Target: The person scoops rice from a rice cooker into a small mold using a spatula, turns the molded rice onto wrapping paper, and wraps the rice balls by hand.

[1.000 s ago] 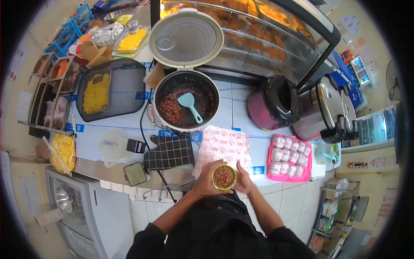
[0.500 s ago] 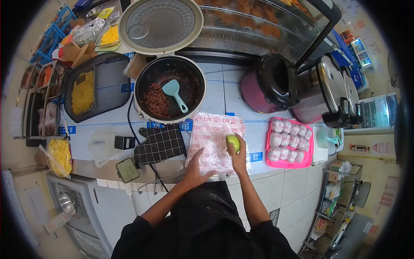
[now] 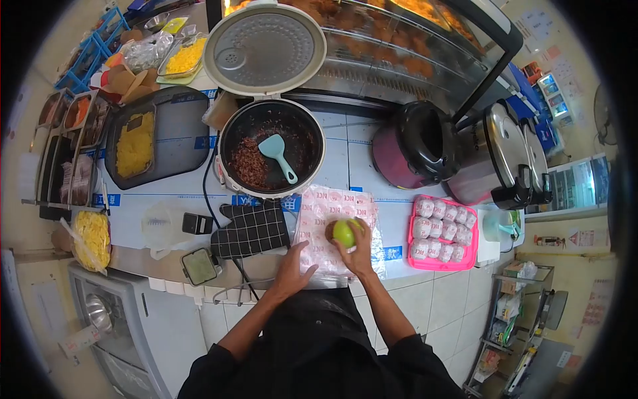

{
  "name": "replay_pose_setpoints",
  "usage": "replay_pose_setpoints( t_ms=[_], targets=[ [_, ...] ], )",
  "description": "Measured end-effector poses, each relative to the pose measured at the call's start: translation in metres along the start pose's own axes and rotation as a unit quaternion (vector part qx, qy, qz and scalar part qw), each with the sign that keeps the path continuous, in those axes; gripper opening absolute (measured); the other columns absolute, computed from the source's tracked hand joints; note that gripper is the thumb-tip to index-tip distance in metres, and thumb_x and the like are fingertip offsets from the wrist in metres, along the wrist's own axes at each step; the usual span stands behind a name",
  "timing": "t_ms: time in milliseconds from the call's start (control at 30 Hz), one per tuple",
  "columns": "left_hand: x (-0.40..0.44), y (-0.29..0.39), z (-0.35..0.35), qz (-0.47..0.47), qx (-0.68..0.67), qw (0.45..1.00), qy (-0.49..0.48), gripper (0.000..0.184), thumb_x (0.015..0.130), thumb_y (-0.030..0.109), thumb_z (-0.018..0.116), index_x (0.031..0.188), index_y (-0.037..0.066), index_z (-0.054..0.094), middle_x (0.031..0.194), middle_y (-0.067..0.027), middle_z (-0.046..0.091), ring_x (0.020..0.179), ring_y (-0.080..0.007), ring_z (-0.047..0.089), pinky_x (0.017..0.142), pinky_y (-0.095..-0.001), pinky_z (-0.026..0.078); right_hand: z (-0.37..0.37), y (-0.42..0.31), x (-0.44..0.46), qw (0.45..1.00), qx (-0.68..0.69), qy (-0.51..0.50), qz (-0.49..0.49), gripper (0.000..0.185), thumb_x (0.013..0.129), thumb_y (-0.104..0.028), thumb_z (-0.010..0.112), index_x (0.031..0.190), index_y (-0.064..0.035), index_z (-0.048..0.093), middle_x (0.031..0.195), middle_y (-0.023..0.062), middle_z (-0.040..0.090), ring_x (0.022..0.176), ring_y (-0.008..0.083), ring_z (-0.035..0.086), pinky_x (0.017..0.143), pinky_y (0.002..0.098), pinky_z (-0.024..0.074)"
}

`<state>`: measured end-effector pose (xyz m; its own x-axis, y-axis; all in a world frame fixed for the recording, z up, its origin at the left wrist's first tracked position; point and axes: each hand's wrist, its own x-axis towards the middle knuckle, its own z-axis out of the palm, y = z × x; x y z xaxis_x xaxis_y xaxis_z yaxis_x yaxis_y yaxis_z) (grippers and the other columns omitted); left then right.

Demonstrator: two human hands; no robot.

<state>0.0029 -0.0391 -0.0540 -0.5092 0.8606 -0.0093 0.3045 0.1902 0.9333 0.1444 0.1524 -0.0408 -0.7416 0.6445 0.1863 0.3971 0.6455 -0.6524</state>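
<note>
In front of me lies a stack of white wrapping paper (image 3: 319, 213) with red print. My right hand (image 3: 359, 251) is closed around a small, round lime-green rice mould (image 3: 345, 233) over the middle of the sheets. A bit of dark brown rice (image 3: 329, 230) shows at the mould's left side; the rest of its contents is hidden. At the left edge of the paper rests my left hand (image 3: 291, 274), fingers apart and holding nothing. Beyond the paper, an open rice cooker (image 3: 222, 159) contains dark reddish-brown rice (image 3: 249, 166) and a pale teal rice paddle (image 3: 278, 156).
To the right, a pink tray (image 3: 442, 265) holds several wrapped rice balls (image 3: 435, 228). Behind it stand a purple-black cooker (image 3: 415, 146) and a steel cooker (image 3: 488, 156). A checked oven mitt (image 3: 251, 229), a dark tray (image 3: 189, 133) and food pans (image 3: 76, 113) are on the left.
My right hand has turned the green mould leftward and lower over the paper, so brown rice now shows at its side. My left hand has moved slightly left and down, with fingers still apart.
</note>
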Motion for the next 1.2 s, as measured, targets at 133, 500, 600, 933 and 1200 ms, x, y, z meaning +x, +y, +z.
replay_pose_setpoints(
  t_ms=[133, 500, 600, 933, 1200],
  targets=[
    [0.001, -0.003, 0.0, 0.064, 0.097, 0.989, -0.096, 0.068, 0.083, 0.019, 0.082, 0.142, 0.003, 0.052, 0.143, -0.0183, 0.054, 0.137, -0.0382, 0.049, 0.116, -0.05, 0.037, -0.04, 0.03, -0.002, 0.981, 0.039, 0.163, 0.103, 0.067, 0.086, -0.018, 0.083, 0.142, -0.0006, 0.051, 0.143, 0.0239, 0.049, 0.133, 0.0428, 0.047, 0.113, 0.0511, 0.0385],
    [0.007, -0.027, 0.026, 0.165, 0.202, 0.944, -0.2, 0.017, 0.088, 0.02, 0.076, 0.102, 0.011, 0.073, 0.105, -0.0032, 0.07, 0.11, -0.0263, 0.062, 0.101, -0.0452, 0.044, -0.067, 0.122, -0.012, 0.965, -0.215, 0.057, 0.137, 0.068, 0.087, -0.023, 0.079, 0.145, -0.0043, 0.049, 0.148, 0.0279, 0.046, 0.136, 0.0486, 0.044, 0.114, 0.0536, 0.0382],
    [0.007, -0.02, 0.023, 0.149, 0.165, 0.963, -0.155, 0.01, 0.09, 0.018, 0.074, 0.097, 0.01, 0.073, 0.095, -0.0046, 0.072, 0.099, -0.0267, 0.067, 0.092, -0.0425, 0.047, -0.061, 0.081, -0.028, 0.991, -0.102, 0.07, 0.059, 0.057, 0.088, -0.02, 0.077, 0.137, -0.0017, 0.056, 0.138, 0.0268, 0.056, 0.128, 0.0453, 0.053, 0.111, 0.0512, 0.0416],
    [0.002, -0.012, 0.007, 0.103, 0.039, 0.952, -0.287, 0.012, 0.092, 0.018, 0.074, 0.096, 0.008, 0.07, 0.095, -0.0087, 0.072, 0.096, -0.0302, 0.068, 0.086, -0.042, 0.051, -0.057, 0.043, -0.097, 0.976, -0.004, -0.211, 0.053, 0.023, 0.092, -0.011, 0.071, 0.114, -0.0055, 0.072, 0.12, 0.0146, 0.07, 0.119, 0.0356, 0.062, 0.102, 0.0448, 0.0482],
    [-0.004, -0.015, 0.014, 0.047, 0.126, 0.93, -0.342, 0.018, 0.093, 0.024, 0.073, 0.098, 0.008, 0.068, 0.096, -0.0101, 0.069, 0.099, -0.0326, 0.066, 0.09, -0.0458, 0.049, -0.051, 0.061, -0.111, 0.978, -0.019, -0.195, 0.071, 0.007, 0.089, -0.007, 0.071, 0.095, -0.0031, 0.073, 0.101, 0.0133, 0.071, 0.098, 0.0356, 0.064, 0.091, 0.0443, 0.0527]
  ],
)
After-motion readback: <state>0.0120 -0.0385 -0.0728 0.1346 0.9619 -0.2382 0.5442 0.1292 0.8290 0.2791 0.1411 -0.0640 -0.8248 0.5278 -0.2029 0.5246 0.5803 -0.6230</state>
